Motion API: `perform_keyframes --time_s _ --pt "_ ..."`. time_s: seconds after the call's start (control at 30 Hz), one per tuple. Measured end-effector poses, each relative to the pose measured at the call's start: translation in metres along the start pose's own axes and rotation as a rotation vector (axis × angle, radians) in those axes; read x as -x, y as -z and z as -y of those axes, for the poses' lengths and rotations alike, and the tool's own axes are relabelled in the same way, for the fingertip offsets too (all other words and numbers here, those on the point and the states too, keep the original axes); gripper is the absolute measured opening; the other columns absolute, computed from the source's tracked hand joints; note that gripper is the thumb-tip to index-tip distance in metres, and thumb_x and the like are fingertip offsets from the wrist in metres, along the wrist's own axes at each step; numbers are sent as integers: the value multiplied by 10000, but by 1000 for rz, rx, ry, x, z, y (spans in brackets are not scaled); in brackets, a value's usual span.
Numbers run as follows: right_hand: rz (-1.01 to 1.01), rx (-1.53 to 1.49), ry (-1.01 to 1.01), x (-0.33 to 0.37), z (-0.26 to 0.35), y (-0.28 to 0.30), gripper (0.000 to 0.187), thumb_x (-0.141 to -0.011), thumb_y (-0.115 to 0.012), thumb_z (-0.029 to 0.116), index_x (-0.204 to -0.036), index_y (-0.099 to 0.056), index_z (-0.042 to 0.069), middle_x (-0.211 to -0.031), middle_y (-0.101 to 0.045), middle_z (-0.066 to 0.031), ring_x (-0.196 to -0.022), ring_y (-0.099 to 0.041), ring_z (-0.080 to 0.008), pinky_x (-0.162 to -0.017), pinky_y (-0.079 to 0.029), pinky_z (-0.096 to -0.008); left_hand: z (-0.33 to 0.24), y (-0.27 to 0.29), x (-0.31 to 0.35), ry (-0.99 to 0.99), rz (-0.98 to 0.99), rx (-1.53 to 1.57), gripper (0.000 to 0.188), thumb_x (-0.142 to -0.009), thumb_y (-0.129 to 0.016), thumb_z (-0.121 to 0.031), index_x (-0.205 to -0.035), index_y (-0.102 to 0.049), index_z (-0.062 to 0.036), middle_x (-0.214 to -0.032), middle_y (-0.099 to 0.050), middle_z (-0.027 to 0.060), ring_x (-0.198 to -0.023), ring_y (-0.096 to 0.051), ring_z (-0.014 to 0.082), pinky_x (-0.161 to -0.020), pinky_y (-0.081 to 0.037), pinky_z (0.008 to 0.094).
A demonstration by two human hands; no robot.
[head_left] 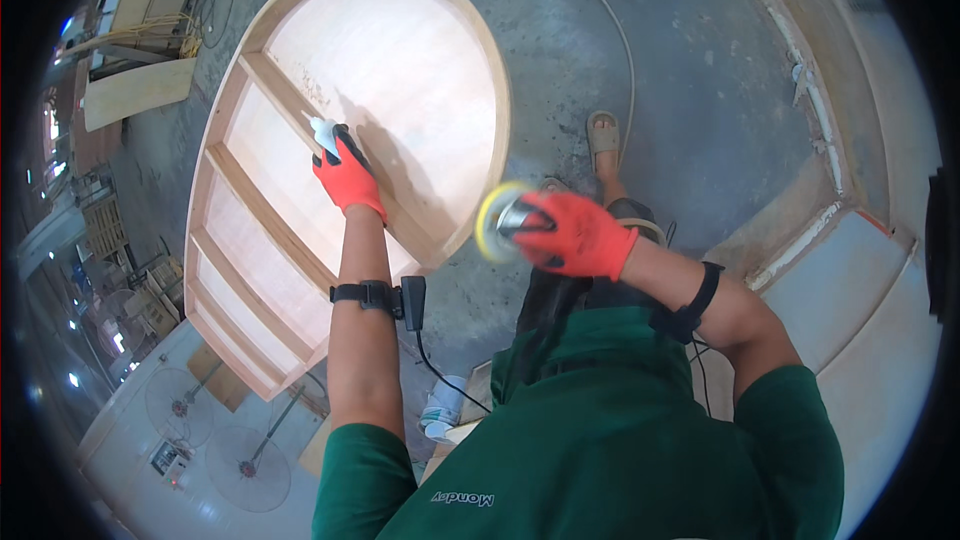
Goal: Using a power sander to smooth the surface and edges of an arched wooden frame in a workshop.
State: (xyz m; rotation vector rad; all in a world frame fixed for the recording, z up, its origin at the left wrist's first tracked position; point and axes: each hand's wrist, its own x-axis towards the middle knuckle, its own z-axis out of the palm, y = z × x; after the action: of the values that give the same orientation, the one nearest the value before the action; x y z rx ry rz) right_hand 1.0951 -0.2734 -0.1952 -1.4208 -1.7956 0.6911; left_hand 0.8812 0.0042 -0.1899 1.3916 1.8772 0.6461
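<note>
An arched wooden shelf unit (480,60) with several cross shelves lies in front of me. My left hand (347,172), in an orange glove, presses a small white piece (322,132), maybe sandpaper or cloth, against one of its inner shelves. My right hand (575,232), also in an orange glove, grips a round sander with a yellow pad (493,220), held off the wood near the unit's lower right edge. A black strap with a small device (385,297) sits on my left wrist.
Grey concrete floor (690,70) lies behind the unit, with a pale cable (622,35) running across it. My sandalled foot (603,135) stands there. Wooden boards (135,90) lie at the upper left, standing fans (215,430) at the lower left, a pale panel (850,290) at right.
</note>
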Motion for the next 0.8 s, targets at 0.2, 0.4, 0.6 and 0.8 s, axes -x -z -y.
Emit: perform_keyframes --time_s 0.2,0.4,0.6,0.8 --pt "-23 32 84 -26 23 3 480 -742 -808 237 -1198 -662 207 -1317 -540 -172 -1022 -650 -325 -844 -558 -436 50 26 5 -197 12 268 418 -1028 -564 -334 -1315 -603 -33 -1078 -646 13 -962 -562 130 -870 -447 291" --pt "-211 259 -245 -62 -25 56 650 -746 -795 276 -1356 -576 231 -1388 -474 -153 -1089 -636 -360 -875 -565 -448 111 68 85 21 207 745 543 -1042 -498 -471 -1385 -538 -52 -1314 -611 77 -1211 -563 218 -1043 -420 358" --pt "108 331 213 -45 31 -13 506 -833 -682 230 -1331 -616 292 -1383 -497 -127 -941 -614 -301 -796 -532 -437 136 127 128 -59 -16 574 486 -1052 -510 -406 -1367 -553 -39 -1291 -632 106 -1144 -616 227 -1028 -440 360" --pt "588 542 387 -70 112 -59 499 -882 -564 189 -1359 -590 330 -1393 -484 -131 -981 -578 -276 -825 -503 -417 157 140 120 -103 -200 190 349 -1032 -560 -237 -1280 -631 -2 -1191 -676 61 -1069 -603 153 -950 -459 319"
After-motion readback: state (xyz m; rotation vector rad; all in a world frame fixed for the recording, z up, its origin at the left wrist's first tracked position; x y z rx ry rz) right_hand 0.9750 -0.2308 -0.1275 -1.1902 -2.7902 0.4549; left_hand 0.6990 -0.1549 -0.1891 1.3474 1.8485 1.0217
